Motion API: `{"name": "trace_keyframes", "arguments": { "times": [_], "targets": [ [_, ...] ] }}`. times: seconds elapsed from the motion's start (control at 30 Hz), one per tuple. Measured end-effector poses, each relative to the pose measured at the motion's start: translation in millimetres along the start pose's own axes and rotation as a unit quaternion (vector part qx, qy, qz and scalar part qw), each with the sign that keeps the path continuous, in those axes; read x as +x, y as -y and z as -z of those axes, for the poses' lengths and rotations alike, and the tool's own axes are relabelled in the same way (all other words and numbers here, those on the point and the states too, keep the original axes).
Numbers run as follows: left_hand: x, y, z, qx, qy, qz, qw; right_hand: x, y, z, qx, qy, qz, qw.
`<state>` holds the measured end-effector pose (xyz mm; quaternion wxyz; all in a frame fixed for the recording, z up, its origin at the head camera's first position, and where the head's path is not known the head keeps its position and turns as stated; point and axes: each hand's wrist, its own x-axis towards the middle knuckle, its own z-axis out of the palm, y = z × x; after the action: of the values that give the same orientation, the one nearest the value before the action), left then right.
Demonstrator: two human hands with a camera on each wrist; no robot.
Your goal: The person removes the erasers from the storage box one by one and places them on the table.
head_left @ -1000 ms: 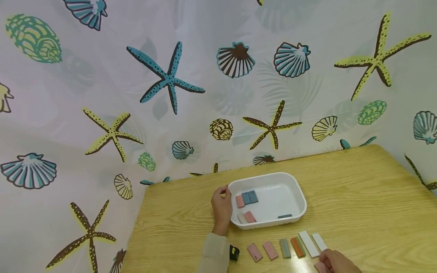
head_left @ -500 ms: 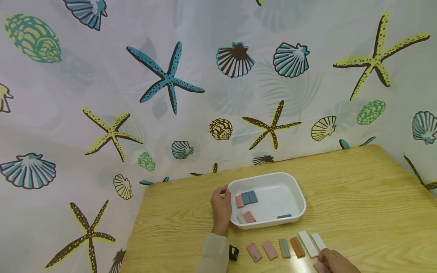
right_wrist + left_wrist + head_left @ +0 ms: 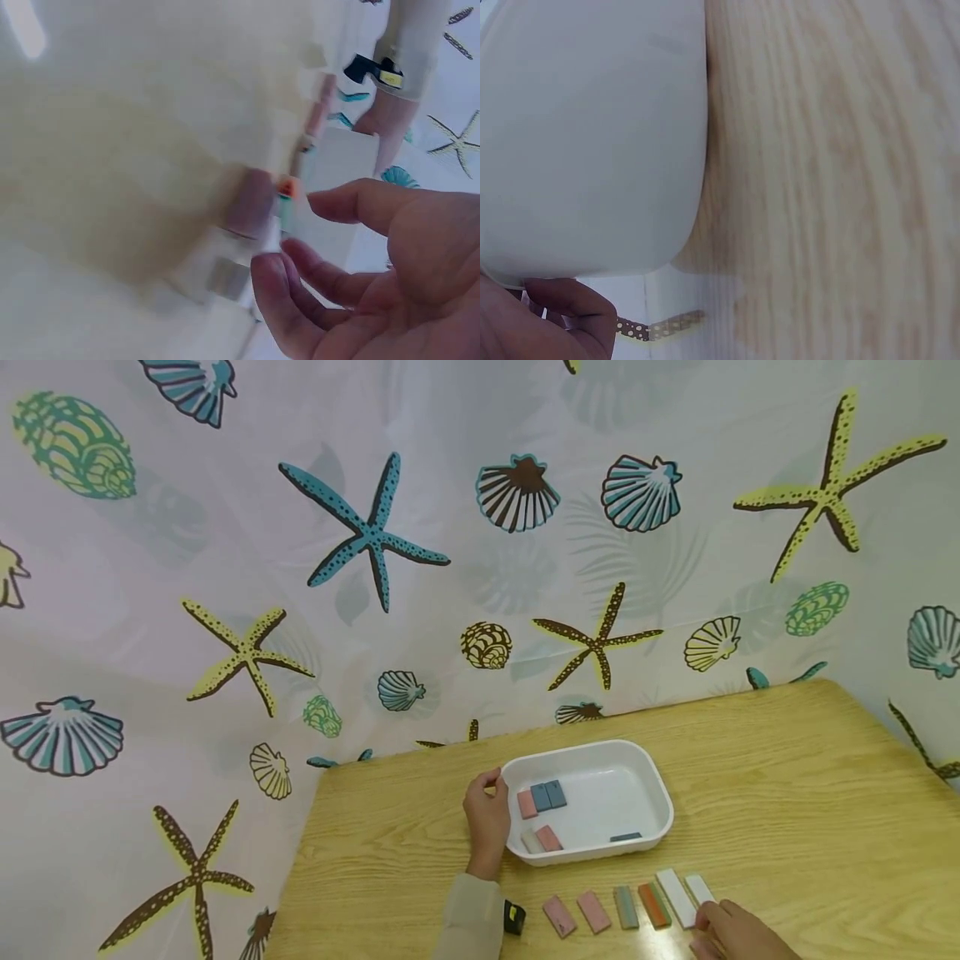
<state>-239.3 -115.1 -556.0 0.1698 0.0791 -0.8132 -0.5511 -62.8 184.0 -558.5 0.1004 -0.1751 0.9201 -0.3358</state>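
My left hand [image 3: 487,822] pinches the left rim of a white plastic tray [image 3: 660,793]; in the left wrist view its curled fingers [image 3: 585,311] meet the tray's edge. Inside the tray lie several small rectangular blocks, among them two slate-blue ones [image 3: 548,794] and a pink one [image 3: 548,838]. At the right end of a row of blocks on the table, my right hand [image 3: 738,931] is over a pink block [image 3: 251,202]. In the right wrist view its thumb and fingertips stand apart with a gap between them, the block just beyond.
In front of the tray the row has two pink blocks [image 3: 594,912], a grey-green one [image 3: 626,907], an orange-and-green one [image 3: 655,906], a long white one [image 3: 676,899] and a shorter white one [image 3: 700,890]. A black device [image 3: 513,917] sits at the left sleeve.
The right hand's fingers have loosened from the pink block and shifted slightly up and left, toward the shorter white block. The left hand and tray have stayed in place.
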Motion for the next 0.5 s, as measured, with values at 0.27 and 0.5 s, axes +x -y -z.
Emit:
{"name": "trace_keyframes", "arguments": {
  "times": [0.27, 0.5],
  "targets": [
    [-0.7, -5.4, 1.5, 0.0, 0.004, 0.005, 1.0, 35.4, 58.2, 30.6, 0.075, -0.008, 0.021, 0.997],
    [-3.2, -3.1, -1.2, 0.004, 0.001, 0.025, 0.9997, 82.5, 84.0, 32.6, 0.05, -0.082, 0.043, 0.994]
  ]
}}
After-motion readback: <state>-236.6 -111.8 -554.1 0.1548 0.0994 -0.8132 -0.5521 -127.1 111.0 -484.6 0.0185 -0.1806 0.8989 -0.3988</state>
